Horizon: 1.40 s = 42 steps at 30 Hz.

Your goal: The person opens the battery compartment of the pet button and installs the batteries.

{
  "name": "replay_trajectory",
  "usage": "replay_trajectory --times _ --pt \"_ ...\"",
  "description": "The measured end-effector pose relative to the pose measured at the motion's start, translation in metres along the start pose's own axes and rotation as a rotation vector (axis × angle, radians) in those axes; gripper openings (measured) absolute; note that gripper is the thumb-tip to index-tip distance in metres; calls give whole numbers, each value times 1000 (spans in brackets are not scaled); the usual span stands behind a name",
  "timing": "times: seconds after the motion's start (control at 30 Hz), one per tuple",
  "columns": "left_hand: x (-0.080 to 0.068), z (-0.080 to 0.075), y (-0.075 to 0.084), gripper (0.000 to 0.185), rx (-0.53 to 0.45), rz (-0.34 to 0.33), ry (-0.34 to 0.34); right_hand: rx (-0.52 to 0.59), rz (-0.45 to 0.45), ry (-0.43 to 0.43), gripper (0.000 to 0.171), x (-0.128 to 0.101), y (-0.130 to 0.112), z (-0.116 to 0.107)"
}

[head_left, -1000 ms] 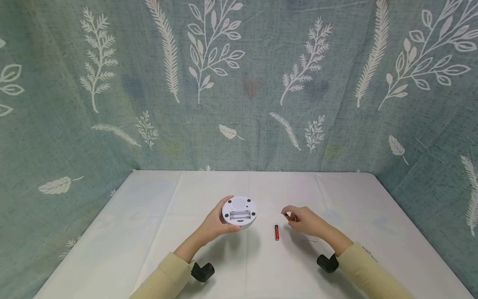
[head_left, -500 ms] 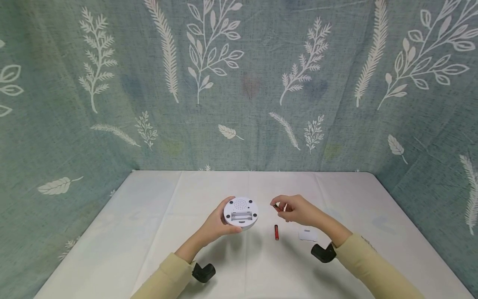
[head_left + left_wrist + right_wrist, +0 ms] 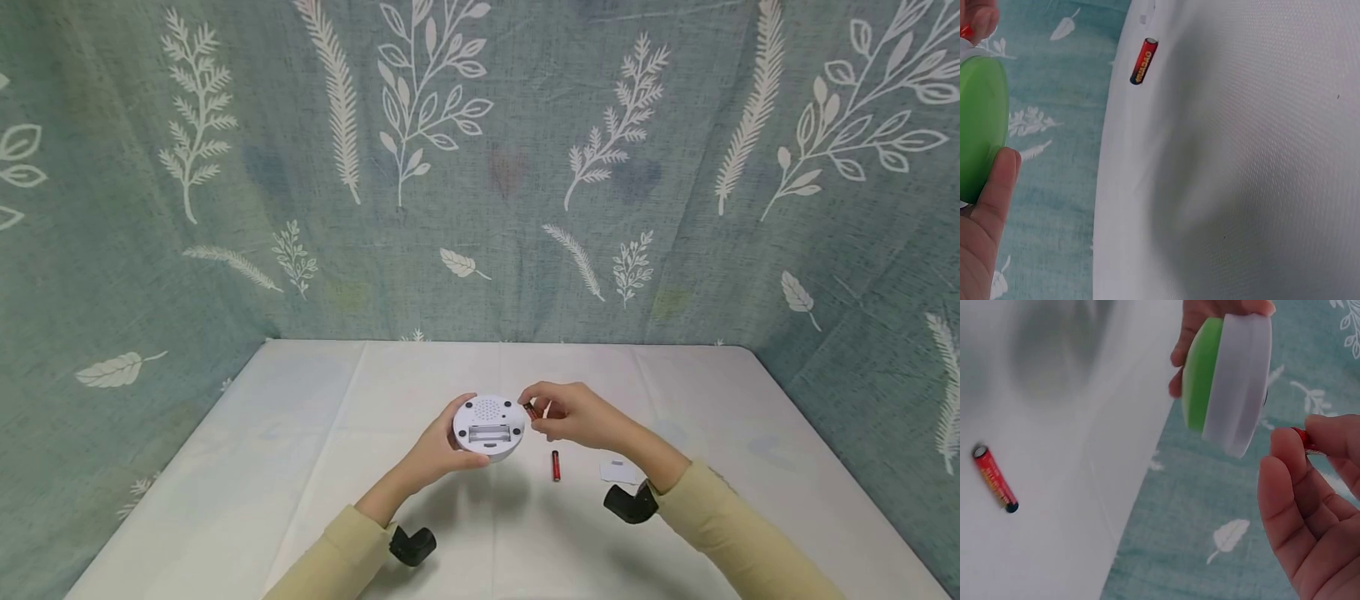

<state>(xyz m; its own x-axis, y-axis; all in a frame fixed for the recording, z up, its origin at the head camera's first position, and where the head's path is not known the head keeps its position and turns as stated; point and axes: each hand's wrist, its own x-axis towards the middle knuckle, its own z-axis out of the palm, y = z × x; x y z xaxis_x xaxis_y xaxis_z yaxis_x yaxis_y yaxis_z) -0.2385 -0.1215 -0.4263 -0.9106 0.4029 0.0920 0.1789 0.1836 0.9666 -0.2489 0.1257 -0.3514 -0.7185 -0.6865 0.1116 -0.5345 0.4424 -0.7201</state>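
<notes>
My left hand (image 3: pixel 441 442) grips a round white device (image 3: pixel 489 412) by its edge, above the table. Its underside faces me, with small dark feet, speaker holes and an uncovered battery compartment (image 3: pixel 490 434). The opposite face of the device is green (image 3: pixel 980 119), as the left wrist view shows. Between thumb and fingertips my right hand (image 3: pixel 577 414) pinches a small red battery (image 3: pixel 532 411), right beside the device's right edge. Most of that battery is hidden by the fingers in the right wrist view. A second red and black battery (image 3: pixel 556 466) lies on the table below.
A small white cover (image 3: pixel 618 472) lies on the white table (image 3: pixel 360 500), partly beneath my right forearm. Behind the table hangs a green cloth (image 3: pixel 465 300) with white leaf patterns. Dark wrist cameras (image 3: pixel 412 546) sit on both sleeves.
My right hand has moved left and slightly up with its battery, from over the table to the device's edge. The white cover has come into view. The left hand has shifted slightly right.
</notes>
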Motion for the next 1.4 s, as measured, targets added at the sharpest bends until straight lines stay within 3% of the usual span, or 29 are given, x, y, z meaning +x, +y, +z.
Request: replay_trajectory --times 0.5,0.87,1.4 --pt "1 6 2 91 19 2 -26 90 -30 78 25 16 -11 15" --pt "0 7 1 91 -2 3 -36 69 -64 126 11 19 -8 25" --pt "-2 5 -1 92 21 -22 -16 -198 -98 187 20 9 -3 25"
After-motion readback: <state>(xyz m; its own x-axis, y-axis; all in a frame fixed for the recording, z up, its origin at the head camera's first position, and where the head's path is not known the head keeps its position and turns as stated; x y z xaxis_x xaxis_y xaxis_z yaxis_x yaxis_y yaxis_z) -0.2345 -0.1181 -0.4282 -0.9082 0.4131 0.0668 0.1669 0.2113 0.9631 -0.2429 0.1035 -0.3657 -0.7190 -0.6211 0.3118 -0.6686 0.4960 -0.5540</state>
